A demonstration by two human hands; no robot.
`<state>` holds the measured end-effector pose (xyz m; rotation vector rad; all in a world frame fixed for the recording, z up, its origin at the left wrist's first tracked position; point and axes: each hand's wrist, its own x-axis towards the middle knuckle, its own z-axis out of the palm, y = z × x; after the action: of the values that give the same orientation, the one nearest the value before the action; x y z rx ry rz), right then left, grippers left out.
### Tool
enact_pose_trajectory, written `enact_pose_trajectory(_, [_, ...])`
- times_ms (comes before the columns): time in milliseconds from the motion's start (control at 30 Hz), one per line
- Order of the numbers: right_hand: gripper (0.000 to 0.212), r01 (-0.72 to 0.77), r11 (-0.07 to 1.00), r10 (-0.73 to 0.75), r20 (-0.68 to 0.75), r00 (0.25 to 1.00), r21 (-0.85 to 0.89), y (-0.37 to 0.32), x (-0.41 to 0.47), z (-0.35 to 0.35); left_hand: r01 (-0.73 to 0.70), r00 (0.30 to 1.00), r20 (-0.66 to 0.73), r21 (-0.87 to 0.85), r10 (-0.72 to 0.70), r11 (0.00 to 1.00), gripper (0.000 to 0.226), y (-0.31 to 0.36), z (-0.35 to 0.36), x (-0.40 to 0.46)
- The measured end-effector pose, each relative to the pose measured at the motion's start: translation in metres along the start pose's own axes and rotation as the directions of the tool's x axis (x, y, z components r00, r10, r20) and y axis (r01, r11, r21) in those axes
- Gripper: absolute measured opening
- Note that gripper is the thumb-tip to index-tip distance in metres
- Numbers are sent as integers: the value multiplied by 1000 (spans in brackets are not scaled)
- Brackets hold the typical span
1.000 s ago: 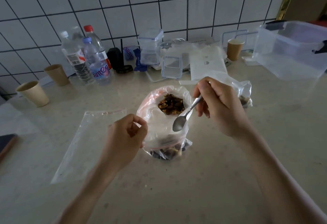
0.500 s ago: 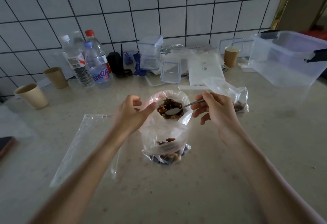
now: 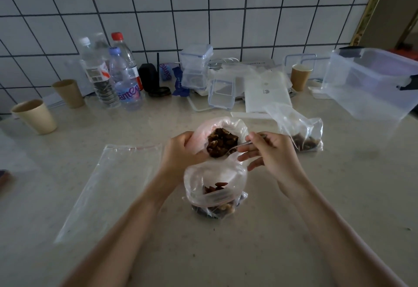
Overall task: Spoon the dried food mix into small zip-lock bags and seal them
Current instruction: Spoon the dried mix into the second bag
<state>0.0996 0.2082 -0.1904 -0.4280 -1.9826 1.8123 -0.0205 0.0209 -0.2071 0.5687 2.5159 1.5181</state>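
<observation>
Left hand (image 3: 181, 153) grasping source bag (image 3: 228, 128), right hand (image 3: 273, 151) pinching spoon (image 3: 239, 147); bottle (image 3: 126, 83) label partly legible: "ame".

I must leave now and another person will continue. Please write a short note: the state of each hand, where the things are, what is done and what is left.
Left hand grips the rim of the big bag of dried mix, holding it open.
Right hand holds the spoon, its bowl at the mix in the bag's mouth.
Small zip-lock bag stands open just in front, partly filled, not sealed.
A second bag with mix lies to the right, behind the right hand; whether it is sealed cannot be told.
One empty bag lies flat on the left of the counter.
Left: keep spooning, seal the open bag, then fill the empty one.
</observation>
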Motion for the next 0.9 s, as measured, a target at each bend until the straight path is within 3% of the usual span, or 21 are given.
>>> enact_pose_trajectory(300, [26,-147,979,149,-3,989,143,3,1,4,-8,1000,11,-150,9,989,40,-1,0,-6])
enact_pose_trajectory(567, [28,-307,898,317,21,948,315,1,-1,-1,20,1000,-11,-274,-24,961,39,-4,1,-3])
enact_pose_trajectory(767, [27,-260,916,278,-19,960,304,-2,0,-6,33,998,-35,-374,-50,927,26,-5,0,-1])
enact_pose_trajectory(900, [27,-177,938,197,-38,980,297,-8,0,-9,35,999,-23,-339,-45,940,31,-3,-3,0])
